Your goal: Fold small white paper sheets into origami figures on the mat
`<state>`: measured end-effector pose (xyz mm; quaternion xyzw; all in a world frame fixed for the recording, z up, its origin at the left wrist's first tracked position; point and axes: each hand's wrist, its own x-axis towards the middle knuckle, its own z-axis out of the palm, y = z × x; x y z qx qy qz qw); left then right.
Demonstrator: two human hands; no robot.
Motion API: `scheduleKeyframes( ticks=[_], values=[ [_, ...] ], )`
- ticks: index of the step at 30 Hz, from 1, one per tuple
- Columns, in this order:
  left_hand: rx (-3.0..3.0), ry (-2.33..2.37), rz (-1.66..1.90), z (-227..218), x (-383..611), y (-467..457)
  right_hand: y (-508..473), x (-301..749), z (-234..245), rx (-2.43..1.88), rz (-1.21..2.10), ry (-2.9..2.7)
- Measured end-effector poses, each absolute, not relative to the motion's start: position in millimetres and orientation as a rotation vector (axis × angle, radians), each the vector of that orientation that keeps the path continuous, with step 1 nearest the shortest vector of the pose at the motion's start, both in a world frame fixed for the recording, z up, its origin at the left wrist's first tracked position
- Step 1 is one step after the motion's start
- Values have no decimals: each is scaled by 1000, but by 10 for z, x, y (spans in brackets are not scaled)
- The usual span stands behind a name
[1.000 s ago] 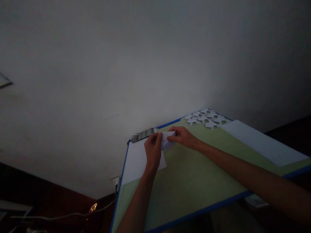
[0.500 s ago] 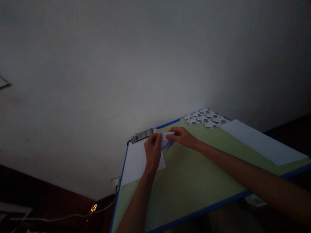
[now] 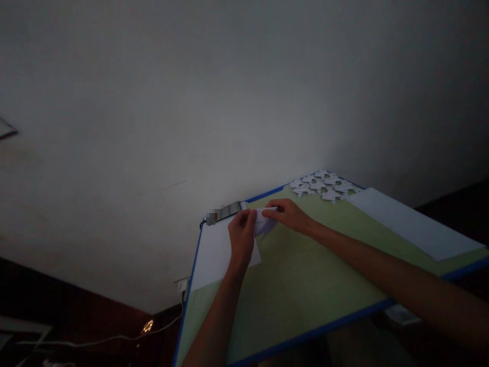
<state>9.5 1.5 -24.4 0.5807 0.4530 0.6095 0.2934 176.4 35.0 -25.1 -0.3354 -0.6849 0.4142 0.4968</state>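
A small folded white paper piece (image 3: 263, 223) is pinched between both hands above the far left part of a green table (image 3: 305, 285). My left hand (image 3: 241, 239) grips its left side with fingers closed. My right hand (image 3: 288, 214) pinches its right end. Under the hands lies a flat white sheet (image 3: 216, 250). A dark phone (image 3: 226, 211) rests at the table's far edge, just beyond the left hand.
Several folded white paper figures (image 3: 324, 186) are grouped at the table's far corner. Another white sheet (image 3: 412, 224) lies on the right side. The table has a blue rim (image 3: 305, 335). A white wall (image 3: 191, 102) stands behind; a cable (image 3: 95, 339) runs along the dark floor at left.
Both hands stay on the folded paper with only slight finger shifts; the paper looks pressed a little flatter. Nothing else has moved.
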Motion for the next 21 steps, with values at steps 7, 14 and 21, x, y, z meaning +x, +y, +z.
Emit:
scheduleKeyframes(
  ticks=[7,14,21],
  values=[
    [1566,1215,1613,-212,115,-2,338,1767,-226,-799,947,-1681],
    [1574,1200,1592,-218,115,-4,313,1796,-211,-824,1145,-1702],
    [1627,1231,1595,-241,101,7,294,1802,-193,-873,1119,-1774]
  ],
)
